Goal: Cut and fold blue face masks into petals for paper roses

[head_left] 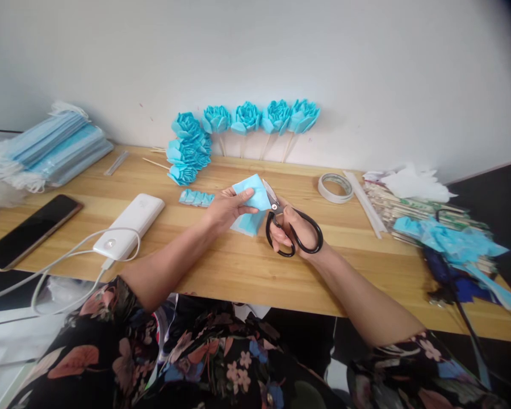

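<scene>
Between thumb and fingers, my left hand (227, 207) grips a folded light-blue piece of fabric (258, 196). My right hand (296, 224) is closed around black-handled scissors (309, 236), whose blades lie at the right edge of that fabric. On the table just below my hands are more light-blue pieces (247, 222). A strip of folded blue petals (196, 197) sits to the left of my left hand. Behind, several blue fabric roses (247, 117) on thin sticks lean on the wall, and a cluster of roses (189, 150) lies at their left.
A stack of face masks (55, 147), a phone (32, 230) and a white power bank with cable (130, 224) are on the left. Rightward are a tape roll (335, 187), white strips (364, 204), a bundle of sticks (392, 207) and blue scraps (451, 238).
</scene>
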Motion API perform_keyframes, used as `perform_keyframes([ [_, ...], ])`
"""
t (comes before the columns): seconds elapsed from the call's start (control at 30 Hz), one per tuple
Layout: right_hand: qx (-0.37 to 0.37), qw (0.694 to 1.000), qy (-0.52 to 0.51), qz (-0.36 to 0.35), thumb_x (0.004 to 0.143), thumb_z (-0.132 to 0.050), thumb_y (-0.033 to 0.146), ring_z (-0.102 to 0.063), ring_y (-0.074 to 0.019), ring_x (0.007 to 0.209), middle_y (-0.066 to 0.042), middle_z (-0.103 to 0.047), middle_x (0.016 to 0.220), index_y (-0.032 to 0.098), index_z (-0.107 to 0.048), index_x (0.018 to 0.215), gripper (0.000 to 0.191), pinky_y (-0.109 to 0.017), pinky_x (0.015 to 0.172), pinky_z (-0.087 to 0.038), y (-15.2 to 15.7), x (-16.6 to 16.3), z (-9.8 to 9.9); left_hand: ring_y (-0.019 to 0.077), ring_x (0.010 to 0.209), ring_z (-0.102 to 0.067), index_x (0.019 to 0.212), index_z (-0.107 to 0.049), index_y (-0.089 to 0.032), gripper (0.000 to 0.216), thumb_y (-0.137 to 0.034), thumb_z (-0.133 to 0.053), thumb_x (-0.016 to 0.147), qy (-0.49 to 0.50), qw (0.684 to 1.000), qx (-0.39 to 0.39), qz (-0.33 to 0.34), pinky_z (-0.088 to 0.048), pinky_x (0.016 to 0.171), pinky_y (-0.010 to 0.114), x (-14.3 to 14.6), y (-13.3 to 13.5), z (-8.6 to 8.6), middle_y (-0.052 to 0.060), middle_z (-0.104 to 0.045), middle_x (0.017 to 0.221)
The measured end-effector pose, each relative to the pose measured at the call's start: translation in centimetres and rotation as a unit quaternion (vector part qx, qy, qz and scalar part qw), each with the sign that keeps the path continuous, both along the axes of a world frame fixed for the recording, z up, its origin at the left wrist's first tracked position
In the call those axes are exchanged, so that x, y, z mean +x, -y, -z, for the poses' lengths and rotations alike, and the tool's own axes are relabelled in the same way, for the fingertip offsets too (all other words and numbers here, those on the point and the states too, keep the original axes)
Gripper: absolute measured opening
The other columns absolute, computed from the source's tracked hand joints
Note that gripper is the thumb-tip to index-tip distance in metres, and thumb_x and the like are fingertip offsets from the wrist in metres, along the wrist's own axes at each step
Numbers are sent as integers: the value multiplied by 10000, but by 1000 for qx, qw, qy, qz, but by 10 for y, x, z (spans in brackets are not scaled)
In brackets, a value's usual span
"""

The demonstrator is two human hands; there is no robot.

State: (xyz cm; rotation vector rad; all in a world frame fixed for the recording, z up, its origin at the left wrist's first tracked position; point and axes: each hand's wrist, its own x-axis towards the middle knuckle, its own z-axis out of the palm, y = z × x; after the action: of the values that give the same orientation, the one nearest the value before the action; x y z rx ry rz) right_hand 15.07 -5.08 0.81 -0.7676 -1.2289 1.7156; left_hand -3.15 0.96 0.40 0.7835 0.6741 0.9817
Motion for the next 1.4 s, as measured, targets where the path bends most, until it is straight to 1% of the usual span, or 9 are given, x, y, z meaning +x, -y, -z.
perform_keyframes([
  [0.5,20,1000,17,3,864,-571,729,-278,-61,352,120,-428,511,180,-455,1445,808,-225,390,-496,0,2,3,123,679,-711,876,-758,-91,411,-330,-946,598,1,1000,2,-13,-621,601,210,-2,-1,3,36,-763,788],
  [0.63,10,1000,11,-17,856,-525,776,-288,-61,363,117,-435,522,199,-452,1448,830,-247,458,-545,-1,5,7,118,661,-703,859,-749,-97,385,-339,-933,622,-8,1000,7,-20,-613,594,213,-1,-1,-1,31,-755,771],
  [0.73,-1,999,-6,-35,797,-496,852,-338,-65,379,105,-485,543,207,-469,1421,897,-292,538,-595,-1,6,7,124,651,-700,834,-751,-95,413,-369,-942,593,-14,1000,15,-21,-611,588,220,-1,0,-4,33,-753,752],
  [0.83,-17,998,-13,-66,764,-495,881,-395,-74,412,87,-522,570,204,-543,1323,880,-343,633,-624,0,6,5,131,661,-705,820,-756,-93,415,-383,-940,587,-24,999,21,-18,-606,599,222,-1,2,-5,45,-759,755],
  [0.93,-23,997,-7,-79,771,-504,872,-413,-78,433,75,-513,570,188,-635,1115,777,-350,669,-622,0,7,2,139,671,-705,824,-765,-99,429,-402,-940,575,-32,999,26,-19,-598,605,230,0,3,-6,52,-763,764],
  [1.07,-20,995,7,-99,777,-490,875,-437,-90,448,60,-494,546,189,-630,863,706,-344,677,-614,-1,8,2,146,672,-696,828,-773,-109,428,-425,-928,585,-47,998,42,-12,-590,617,249,1,6,-6,56,-762,772],
  [1.13,-18,996,-5,-88,786,-502,862,-434,-84,440,65,-508,556,191,-622,902,692,-338,665,-613,-2,8,2,142,667,-686,823,-776,-109,427,-428,-928,584,-52,998,45,-2,-588,616,252,3,8,-6,55,-759,770],
  [1.3,-13,998,-36,-42,823,-537,806,-410,-77,419,85,-546,588,207,-564,1189,703,-347,626,-615,-2,6,4,126,660,-671,822,-780,-115,407,-412,-928,587,-41,999,36,-5,-589,618,244,7,10,-2,43,-755,769],
  [1.4,-14,999,-34,-30,825,-533,806,-410,-80,415,87,-541,580,202,-561,1214,719,-351,614,-611,-1,5,3,127,660,-669,820,-777,-111,413,-410,-931,581,-38,999,30,-9,-588,615,245,7,10,-1,47,-755,769],
])
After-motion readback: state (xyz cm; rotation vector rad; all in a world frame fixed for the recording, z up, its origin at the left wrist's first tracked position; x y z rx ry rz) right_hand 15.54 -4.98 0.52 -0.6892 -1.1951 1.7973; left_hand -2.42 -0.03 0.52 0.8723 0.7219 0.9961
